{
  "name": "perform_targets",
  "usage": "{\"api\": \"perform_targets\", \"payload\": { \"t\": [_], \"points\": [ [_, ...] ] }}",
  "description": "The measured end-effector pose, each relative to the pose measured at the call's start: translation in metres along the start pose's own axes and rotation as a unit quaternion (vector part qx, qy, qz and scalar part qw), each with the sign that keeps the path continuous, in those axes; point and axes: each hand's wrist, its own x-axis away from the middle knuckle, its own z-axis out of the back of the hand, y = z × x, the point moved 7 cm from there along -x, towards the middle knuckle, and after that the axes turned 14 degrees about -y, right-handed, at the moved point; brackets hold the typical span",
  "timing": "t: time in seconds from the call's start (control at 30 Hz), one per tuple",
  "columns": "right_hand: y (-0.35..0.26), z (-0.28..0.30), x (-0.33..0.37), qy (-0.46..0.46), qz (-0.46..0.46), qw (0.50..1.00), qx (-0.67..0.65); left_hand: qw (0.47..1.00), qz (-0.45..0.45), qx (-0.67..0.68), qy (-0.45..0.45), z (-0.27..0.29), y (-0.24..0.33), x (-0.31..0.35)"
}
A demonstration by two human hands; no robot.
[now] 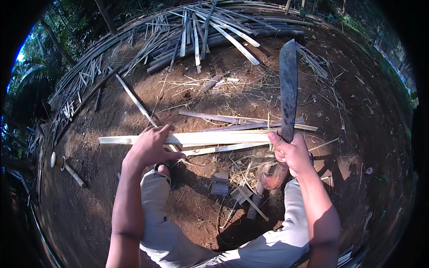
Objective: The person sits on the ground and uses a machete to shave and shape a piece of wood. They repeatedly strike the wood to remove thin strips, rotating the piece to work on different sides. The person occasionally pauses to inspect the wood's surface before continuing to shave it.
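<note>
Item: one pale split-bamboo strip [214, 138], running crosswise from beyond my left hand [149, 145] to my right hand [292, 154]. Left thumb and fingers: apart, astride the strip; whether they press it, I cannot tell. Right fingers: clamped on a machete [288, 85], blade rising above them, curved handle [272, 179] below. Handling, by judgement: strip light, springy, apt to split, edges perhaps sharp; best held flat between thumb and fingers. Machete: heavy, rigid; best held by its handle. Containers: none I can make out. Pale round thing [53, 159], well left of my left fingers: kind unclear.
</note>
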Motion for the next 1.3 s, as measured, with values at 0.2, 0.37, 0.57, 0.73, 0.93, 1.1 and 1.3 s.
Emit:
{"api": "perform_targets", "payload": {
  "t": [0.2, 0.37, 0.57, 0.73, 0.93, 1.1, 1.3],
  "points": [
    [-0.022, 0.032, -0.002, 0.217, 0.134, 0.932, 0.259, 0.978, 0.027, 0.151, -0.14, -0.007, 0.004, 0.011],
    [-0.052, 0.003, 0.009, 0.235, 0.209, 0.889, 0.332, 0.831, -0.024, 0.472, -0.292, 0.012, 0.069, 0.045],
    [-0.049, -0.082, 0.02, 0.076, 0.259, 0.787, 0.555, 0.661, -0.052, 0.721, -0.202, -0.035, 0.133, 0.052],
    [0.0, -0.114, 0.01, -0.047, 0.145, 0.748, 0.646, 0.558, 0.031, 0.825, -0.085, -0.096, 0.133, 0.059],
    [0.028, -0.106, -0.003, -0.029, 0.184, 0.712, 0.677, 0.553, 0.067, 0.825, -0.1, -0.133, 0.144, 0.063],
    [0.017, -0.04, -0.044, 0.072, 0.028, 0.779, 0.622, 0.574, 0.045, 0.814, -0.08, -0.126, 0.152, 0.061],
    [0.016, -0.045, -0.041, 0.035, 0.014, 0.772, 0.634, 0.642, 0.034, 0.764, -0.055, -0.13, 0.148, 0.047]
  ]
}}
